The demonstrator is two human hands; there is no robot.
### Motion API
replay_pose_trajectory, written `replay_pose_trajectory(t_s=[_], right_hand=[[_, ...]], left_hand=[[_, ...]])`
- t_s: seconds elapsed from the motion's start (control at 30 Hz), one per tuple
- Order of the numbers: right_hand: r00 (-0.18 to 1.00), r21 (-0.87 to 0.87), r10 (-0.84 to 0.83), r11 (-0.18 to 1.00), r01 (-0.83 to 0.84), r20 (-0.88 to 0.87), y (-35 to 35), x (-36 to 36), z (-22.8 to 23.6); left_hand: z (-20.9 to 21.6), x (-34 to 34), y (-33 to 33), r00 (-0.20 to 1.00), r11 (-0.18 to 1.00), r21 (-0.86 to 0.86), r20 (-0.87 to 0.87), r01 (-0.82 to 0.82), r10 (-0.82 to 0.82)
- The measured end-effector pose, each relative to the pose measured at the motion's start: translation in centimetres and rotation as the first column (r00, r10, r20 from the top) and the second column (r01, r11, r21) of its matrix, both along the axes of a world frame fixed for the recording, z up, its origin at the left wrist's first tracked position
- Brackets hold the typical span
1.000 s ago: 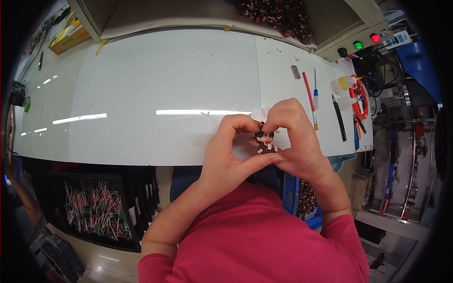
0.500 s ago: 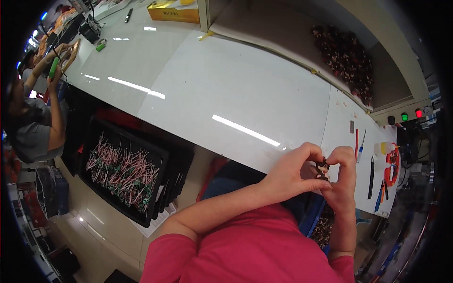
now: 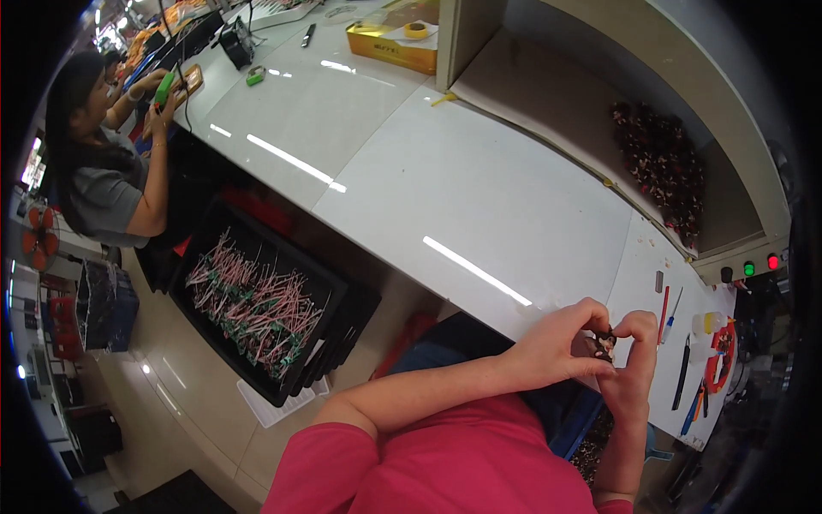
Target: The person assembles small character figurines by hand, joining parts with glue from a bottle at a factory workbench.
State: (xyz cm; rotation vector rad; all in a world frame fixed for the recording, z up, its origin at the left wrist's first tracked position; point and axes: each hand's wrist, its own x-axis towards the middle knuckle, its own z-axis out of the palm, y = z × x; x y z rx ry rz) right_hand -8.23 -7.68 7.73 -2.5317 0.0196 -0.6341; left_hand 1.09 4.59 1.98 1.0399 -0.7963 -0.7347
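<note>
A small dark brown figurine (image 3: pixel 604 343) with a pale front is pinched between my two hands, just over the table's near edge at the right. My left hand (image 3: pixel 556 344) reaches across, its thumb and curled fingers at the figurine's left side. From the right, my right hand (image 3: pixel 632 364) closes on it with a bent index finger and thumb. Fingers cover much of the figurine, so its finer parts cannot be made out. Beneath my right forearm, a blue bin (image 3: pixel 575 434) holds many small brown pieces.
A booth holds a brown heap of small pieces (image 3: pixel 664 171). Right of my hands lie a blue screwdriver (image 3: pixel 671 324), a black tool (image 3: pixel 682 377), a bottle (image 3: pixel 709 323) and a red round tray (image 3: pixel 712 375). Stacked black trays (image 3: pixel 224 353) carry pink wires. At far left, a co-worker (image 3: pixel 111 188) holds a green tool.
My view has swung left, so the table and trays appear farther right and lower, and more of the co-worker shows. Both hands keep hold of the figurine, which looks slightly turned.
</note>
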Motion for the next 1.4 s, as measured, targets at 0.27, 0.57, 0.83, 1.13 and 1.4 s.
replay_pose_trajectory(t_s=[0.27, 0.57, 0.83, 1.13, 1.4], right_hand=[[1.000, -0.047, -0.026, 0.999, 0.026, 0.003, 1.2, 0.4, 0.1], [0.998, -0.009, -0.067, 0.998, 0.067, 0.013, 2.2, -0.4, 0.3], [0.988, -0.036, -0.151, 0.988, 0.152, 0.013, 2.2, -1.6, 0.3], [0.999, 0.021, -0.015, 1.000, 0.014, 0.032, -2.5, -0.1, -0.7], [0.997, 0.108, 0.025, 0.994, -0.033, 0.067, -4.1, -1.5, -1.4]], left_hand=[[0.4, 0.6, 1.0, 1.000, 1.000, -0.005, 0.016, 0.010, -0.010], [1.0, 0.1, 1.7, 0.999, 0.999, -0.015, -0.004, 0.036, -0.036], [0.9, -0.5, 1.2, 0.995, 0.994, -0.037, 0.005, 0.101, -0.101], [-0.5, 0.3, -2.3, 0.992, 1.000, 0.026, 0.125, -0.015, 0.012], [-1.5, -0.9, -4.1, 0.997, 0.999, 0.011, 0.048, 0.053, -0.053]])
